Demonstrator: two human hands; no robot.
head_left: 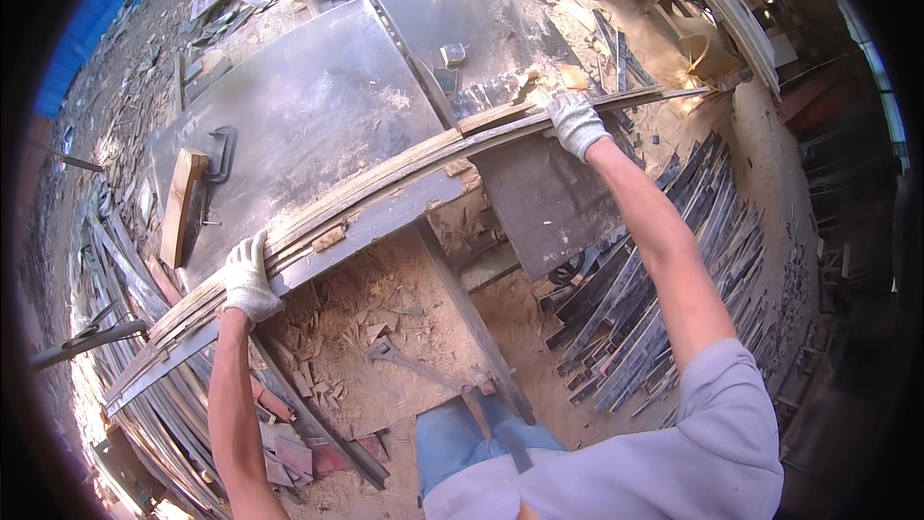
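A bundle of long, thin wooden strips lies aslant along the near edge of a grey metal bench top, running from lower left to upper right. My left hand, in a whitish knit glove, is closed over the strips near their left part. Further along to the right, my right hand, gloved alike, wraps round the strips near their far end. The undersides of both grips are hidden. A G-clamp and a wooden block rest on the bench beyond my left hand.
Below the bench frame, sawdust and chips cover a board with a metal tool on it. Heaps of dark-edged offcut strips lie at the right, more strips at the left. A yellowish basket stands at the far right.
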